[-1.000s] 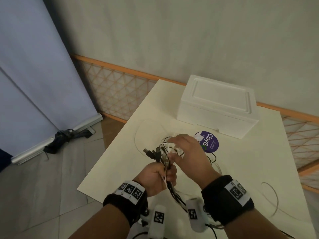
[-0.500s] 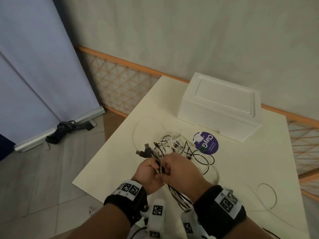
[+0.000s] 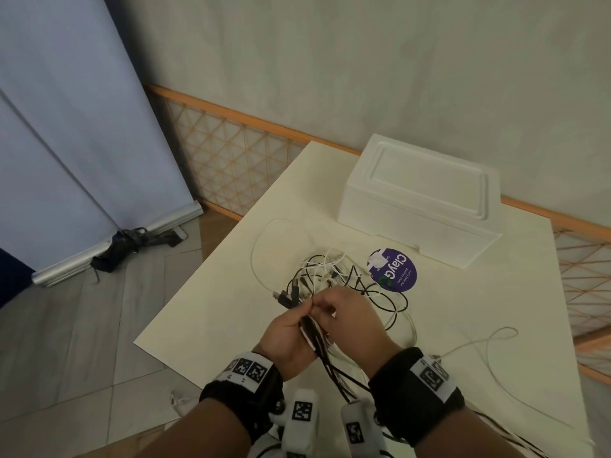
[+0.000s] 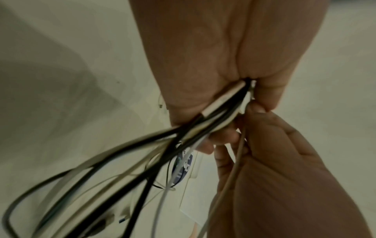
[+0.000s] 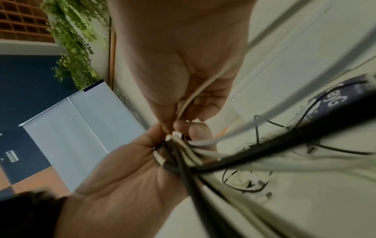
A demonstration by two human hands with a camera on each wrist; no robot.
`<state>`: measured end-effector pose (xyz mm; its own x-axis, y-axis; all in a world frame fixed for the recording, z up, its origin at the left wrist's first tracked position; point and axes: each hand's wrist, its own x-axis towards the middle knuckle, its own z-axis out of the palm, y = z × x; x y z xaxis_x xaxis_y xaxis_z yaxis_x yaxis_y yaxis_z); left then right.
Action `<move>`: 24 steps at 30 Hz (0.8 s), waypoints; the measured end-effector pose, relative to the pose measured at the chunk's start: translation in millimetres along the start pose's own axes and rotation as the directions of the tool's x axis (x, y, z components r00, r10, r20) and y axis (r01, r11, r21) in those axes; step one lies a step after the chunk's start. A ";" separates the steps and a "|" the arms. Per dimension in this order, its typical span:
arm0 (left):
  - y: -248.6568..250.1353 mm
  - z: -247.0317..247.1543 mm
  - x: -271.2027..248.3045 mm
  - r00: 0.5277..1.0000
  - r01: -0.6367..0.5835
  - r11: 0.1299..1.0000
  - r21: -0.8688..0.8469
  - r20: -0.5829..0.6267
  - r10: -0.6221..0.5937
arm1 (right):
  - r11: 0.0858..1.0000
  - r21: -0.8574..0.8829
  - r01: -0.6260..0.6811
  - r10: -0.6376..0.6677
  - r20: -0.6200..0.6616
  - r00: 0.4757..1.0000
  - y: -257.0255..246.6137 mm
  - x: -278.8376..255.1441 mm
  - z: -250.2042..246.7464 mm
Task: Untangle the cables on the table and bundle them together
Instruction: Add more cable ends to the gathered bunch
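The left hand is curled round a bunch of black and white cables, its fingers clamped on them over the near part of the table. Several black plug ends stick out past its thumb toward the far left. The right hand sits just beside it, touching it, with thumb and fingers pinched together on one thin white cable at the top of the bunch. The held cables trail down toward the person, between the two wrists. The rest of the tangle lies on the table just beyond the hands, with a thin white loop spreading to the left. A round purple sticker lies right of the tangle, and a white foam box stands at the far side.
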<state>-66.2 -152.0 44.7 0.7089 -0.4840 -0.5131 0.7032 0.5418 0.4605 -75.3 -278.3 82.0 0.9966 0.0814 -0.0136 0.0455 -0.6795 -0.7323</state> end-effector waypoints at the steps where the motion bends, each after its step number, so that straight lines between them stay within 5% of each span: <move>1: -1.6 0.2 0.2 0.998 -0.013 1.000 -0.007 -0.057 0.012 | 1.000 -0.016 0.024 -0.024 -0.007 1.000 5.2 0.5 2.6; 4: -2.2 -4.3 4.8 0.969 -0.083 0.995 -0.051 -0.239 0.069 | 0.995 0.072 -0.073 0.062 0.139 0.988 18.4 -3.3 10.6; 7: -1.0 -11.9 8.3 0.925 -0.121 0.980 -0.156 -0.376 0.055 | 0.979 -0.044 -0.197 0.195 0.466 0.863 25.8 -12.2 21.0; 9: 0.3 -23.2 9.8 0.890 -0.128 0.977 -0.170 -0.455 0.038 | 0.973 -0.088 -0.212 0.225 0.539 0.812 32.9 -15.9 25.7; 13: 6.8 -50.6 11.8 0.846 -0.069 0.995 -0.078 -0.534 0.017 | 0.958 -0.191 -0.216 0.273 0.360 0.892 50.6 -1.1 27.4; 17: 19.2 -59.7 14.9 0.863 -0.005 0.999 -0.033 -0.505 -0.013 | 0.910 -0.375 -0.176 0.272 0.223 0.936 62.0 22.2 39.6; 21: 31.1 -58.4 23.9 0.869 0.042 0.999 -0.001 -0.493 -0.037 | 0.890 -0.264 -0.372 0.401 0.061 0.914 57.7 42.6 52.5; 24: 39.2 -58.5 32.7 0.892 0.093 0.995 0.047 -0.448 -0.062 | 0.850 -0.355 -0.390 0.439 0.067 0.896 59.3 55.2 57.8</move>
<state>-18.7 -106.4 3.6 0.5640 -0.1578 -0.8106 0.7677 0.4619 0.4443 -21.5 -271.9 -1.5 0.9081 -0.1766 -0.3797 -0.3257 -0.8679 -0.3751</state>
